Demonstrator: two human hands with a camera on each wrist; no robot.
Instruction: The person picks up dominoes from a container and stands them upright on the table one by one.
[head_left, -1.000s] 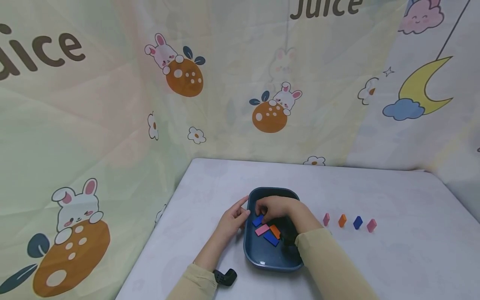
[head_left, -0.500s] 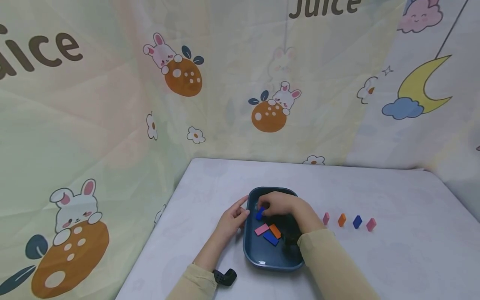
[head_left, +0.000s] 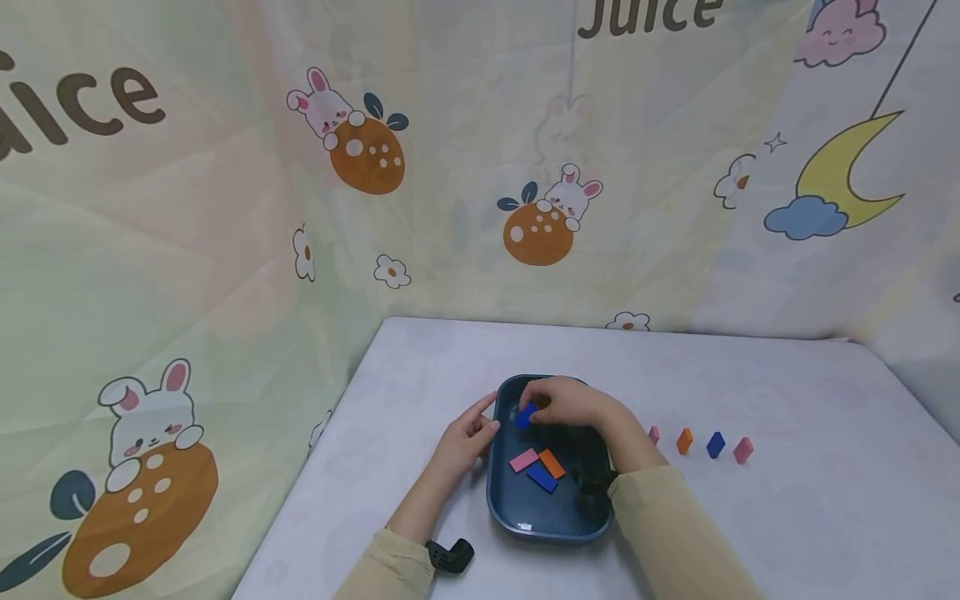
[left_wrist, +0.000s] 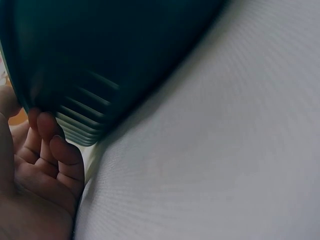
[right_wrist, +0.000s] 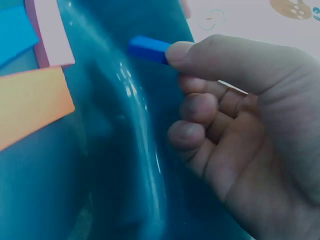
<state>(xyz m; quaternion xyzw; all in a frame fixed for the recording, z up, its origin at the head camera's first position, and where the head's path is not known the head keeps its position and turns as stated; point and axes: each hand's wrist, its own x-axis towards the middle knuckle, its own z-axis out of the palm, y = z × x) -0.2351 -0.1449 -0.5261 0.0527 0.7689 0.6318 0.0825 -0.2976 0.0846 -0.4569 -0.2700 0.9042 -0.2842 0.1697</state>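
The dark blue tray [head_left: 517, 523] stands on the table. At its left side, the left hand [head_left: 459, 446] holds the rim; in the left wrist view, that hand's [left_wrist: 42, 165] curled fingertips touch the outer wall and its thumb is at the rim. Over the far part of the tray, the right hand [head_left: 573, 404] pinches a blue block [head_left: 525, 415]. In the right wrist view, the thumb of the right hand [right_wrist: 235, 125] presses this small blue block [right_wrist: 149, 49]; the other fingers are curled. In the tray lie a pink block [head_left: 524, 459], an orange block [head_left: 552, 463] and another blue block [head_left: 542, 477].
Right of the tray, a row of upright blocks stands on the white table [head_left: 825, 500]: pink [head_left: 654, 435], orange [head_left: 684, 442], blue [head_left: 716, 445] and pink [head_left: 743, 451]. The right forearm partly covers the nearest one. A printed curtain [head_left: 465, 167] hangs behind.
The right hand has picked up the blue block from the tray's far left and moved it slightly up and to the right. The left hand has stayed at the rim.
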